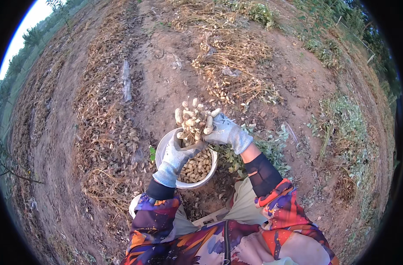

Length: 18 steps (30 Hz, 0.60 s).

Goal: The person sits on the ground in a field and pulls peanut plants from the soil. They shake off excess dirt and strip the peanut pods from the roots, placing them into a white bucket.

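Note:
A cluster of peanut pods point(190, 120) on its roots is held up over the far rim of a white bucket point(161, 145). My right hand point(225, 132), in a grey-white work glove, grips the plant at the right side of the cluster. Gloved the same way, my left hand point(175, 155) reaches over the bucket with its fingers at the lower pods; whether they close on a pod is hidden. Loose peanuts point(196, 167) lie inside the bucket below both hands. Green leaves of the plant point(271, 149) hang down to the right, beneath my right forearm.
Pulled peanut plants point(238, 63) with pods lie in a heap ahead. A row of dry leaves and stems point(105, 132) runs along the left. Wilted green plants point(347, 132) lie at right. A light-coloured slatted seat point(211, 217) shows between my legs.

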{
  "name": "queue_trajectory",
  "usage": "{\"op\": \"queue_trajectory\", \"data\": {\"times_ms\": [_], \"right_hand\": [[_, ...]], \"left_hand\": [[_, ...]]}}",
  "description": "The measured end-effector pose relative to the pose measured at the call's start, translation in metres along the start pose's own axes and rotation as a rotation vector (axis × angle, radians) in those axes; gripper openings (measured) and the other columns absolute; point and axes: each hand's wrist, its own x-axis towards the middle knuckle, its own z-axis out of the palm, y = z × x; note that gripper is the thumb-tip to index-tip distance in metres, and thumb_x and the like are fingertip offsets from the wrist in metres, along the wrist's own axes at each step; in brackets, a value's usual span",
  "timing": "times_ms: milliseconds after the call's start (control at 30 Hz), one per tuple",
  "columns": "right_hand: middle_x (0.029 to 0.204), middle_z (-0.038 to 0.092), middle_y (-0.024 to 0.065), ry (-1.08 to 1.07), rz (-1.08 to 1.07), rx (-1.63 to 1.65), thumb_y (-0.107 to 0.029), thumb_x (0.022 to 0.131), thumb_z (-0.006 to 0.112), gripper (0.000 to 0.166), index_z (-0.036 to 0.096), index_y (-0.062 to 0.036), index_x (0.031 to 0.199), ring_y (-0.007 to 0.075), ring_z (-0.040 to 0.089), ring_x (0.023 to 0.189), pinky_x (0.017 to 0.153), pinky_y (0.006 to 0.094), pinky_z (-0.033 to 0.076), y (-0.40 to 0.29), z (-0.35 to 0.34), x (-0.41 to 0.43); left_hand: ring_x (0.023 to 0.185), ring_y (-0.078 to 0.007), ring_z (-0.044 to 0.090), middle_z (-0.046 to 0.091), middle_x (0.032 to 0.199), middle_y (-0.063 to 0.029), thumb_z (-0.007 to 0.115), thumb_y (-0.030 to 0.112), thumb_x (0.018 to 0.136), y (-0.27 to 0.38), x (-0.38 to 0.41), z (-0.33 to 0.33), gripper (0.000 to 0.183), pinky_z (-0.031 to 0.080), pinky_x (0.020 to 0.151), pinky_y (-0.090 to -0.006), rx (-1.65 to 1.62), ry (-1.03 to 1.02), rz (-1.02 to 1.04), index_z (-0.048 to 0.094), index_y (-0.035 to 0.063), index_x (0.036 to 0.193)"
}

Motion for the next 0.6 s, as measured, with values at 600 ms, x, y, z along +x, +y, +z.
{"op": "queue_trajectory", "data": {"times_ms": [600], "right_hand": [[0.104,0.06,0.0108,-0.209,0.16,-0.214,-0.04,0.075,0.055,0.036,0.058,-0.0153,0.1,0.0273,0.058,0.097,0.084,0.0384,0.045,-0.044,-0.013,0.017]], "left_hand": [[0.089,-0.0301,0.061,0.064,0.096,-0.0138,0.068,0.023,0.065,0.012,0.006,0.015,0.042,0.048,0.08,-0.0374,1.146,0.192,0.158,0.061,0.0109,0.105]]}}
